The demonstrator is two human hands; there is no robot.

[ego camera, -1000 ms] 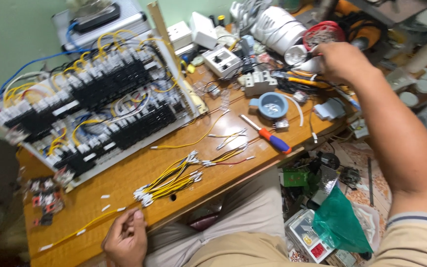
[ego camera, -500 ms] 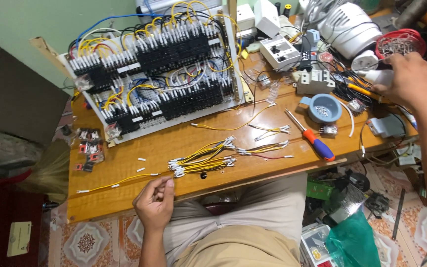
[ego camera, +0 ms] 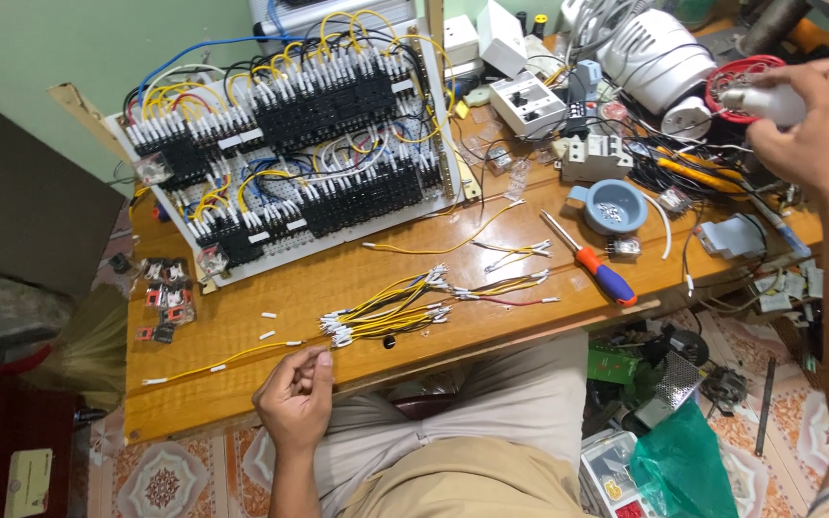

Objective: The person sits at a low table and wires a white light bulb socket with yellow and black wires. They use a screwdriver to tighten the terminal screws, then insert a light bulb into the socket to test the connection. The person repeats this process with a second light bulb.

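My left hand [ego camera: 296, 396] rests at the front edge of the wooden workbench [ego camera: 338, 278], pinching the end of a yellow wire [ego camera: 218, 363] with white sleeves. A bundle of yellow wires [ego camera: 390, 309] lies just right of it. My right hand [ego camera: 817, 120] is raised over the bench's far right end, closed around a small white cylindrical object [ego camera: 769, 101]. A white panel [ego camera: 299, 153] full of black relay sockets and yellow, blue and white wiring leans at the back left. A screwdriver with a red and blue handle [ego camera: 595, 266] lies near the middle right.
A blue bowl [ego camera: 614, 205] of small parts, a white timer box [ego camera: 527, 102], a grey breaker [ego camera: 595, 155], a white fan housing [ego camera: 659, 58] and tangled cables crowd the right end. Loose relays [ego camera: 163, 297] lie at the left. A green bag [ego camera: 683, 465] and clutter sit on the floor.
The view has swung right and steadied. My right hand has lifted the white object off the cluttered right end. My left hand stays at the front edge on the yellow wire.
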